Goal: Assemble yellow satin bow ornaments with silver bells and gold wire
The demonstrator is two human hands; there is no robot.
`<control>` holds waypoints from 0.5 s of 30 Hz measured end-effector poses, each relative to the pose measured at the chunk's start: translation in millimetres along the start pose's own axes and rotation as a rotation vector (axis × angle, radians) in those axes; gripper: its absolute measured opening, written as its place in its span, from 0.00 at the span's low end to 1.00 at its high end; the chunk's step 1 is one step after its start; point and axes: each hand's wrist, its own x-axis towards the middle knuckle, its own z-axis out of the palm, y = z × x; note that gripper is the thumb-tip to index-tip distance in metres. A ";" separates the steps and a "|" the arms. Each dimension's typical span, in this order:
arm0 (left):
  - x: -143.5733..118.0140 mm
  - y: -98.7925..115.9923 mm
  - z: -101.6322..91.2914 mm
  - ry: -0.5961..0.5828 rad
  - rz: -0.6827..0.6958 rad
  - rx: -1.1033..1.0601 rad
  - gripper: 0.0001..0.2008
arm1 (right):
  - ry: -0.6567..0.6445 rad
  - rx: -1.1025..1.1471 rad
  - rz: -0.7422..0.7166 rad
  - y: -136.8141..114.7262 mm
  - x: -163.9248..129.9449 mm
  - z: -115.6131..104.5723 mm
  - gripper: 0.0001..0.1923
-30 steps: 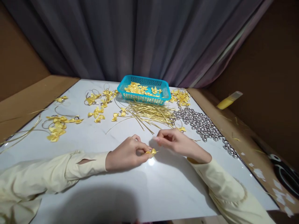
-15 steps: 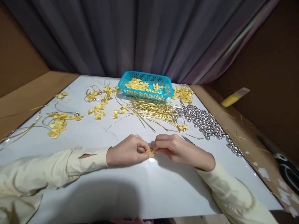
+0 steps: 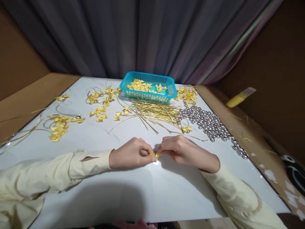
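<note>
A small yellow ribbon bow [image 3: 156,157] is held low over the white board, between my two hands. The thumb and forefinger of my left hand [image 3: 133,154] pinch its left side. My right hand [image 3: 183,151] is closed at the bow's right side, its fingertips pressed together there; any wire or bell between them is too small to make out. Beyond the hands lies a heap of gold wire ties [image 3: 157,111]. Small silver bells [image 3: 207,122] spread to its right. Part of a dark pointed tool shows behind my right hand.
A turquoise basket [image 3: 149,97] of yellow bows stands at the back. More bows [image 3: 58,130] lie at the left, some with wire and bells, and another pile [image 3: 187,95] is right of the basket. Black-handled scissors [image 3: 295,171] and a yellow tube [image 3: 240,97] are at the right.
My right hand's fingers have shifted slightly and drawn closer together, so more of the bow shows. My left hand stays in place with its pinch on the bow.
</note>
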 end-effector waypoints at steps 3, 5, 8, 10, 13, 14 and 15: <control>-0.1 0.7 0.6 0.002 0.001 -0.005 0.11 | 0.021 -0.002 -0.009 0.0 0.1 0.7 0.14; -0.1 1.6 0.7 0.002 -0.006 -0.012 0.11 | 0.036 -0.008 -0.012 -0.2 0.1 1.5 0.14; -0.3 2.5 0.6 -0.001 -0.013 -0.015 0.10 | 0.047 -0.017 -0.014 -1.1 0.1 2.2 0.14; -0.6 2.6 0.6 -0.004 -0.010 -0.014 0.10 | 0.049 -0.026 -0.027 -2.0 0.0 2.2 0.15; -1.0 3.1 0.8 -0.004 -0.013 -0.013 0.09 | 0.055 -0.040 -0.049 -3.1 -0.3 2.6 0.17; -1.0 3.3 0.8 -0.003 -0.015 -0.014 0.09 | 0.060 -0.044 -0.055 -3.2 -0.3 3.2 0.17; -0.9 3.6 0.8 0.000 -0.015 -0.014 0.09 | 0.069 -0.050 -0.058 -3.1 -0.2 3.9 0.17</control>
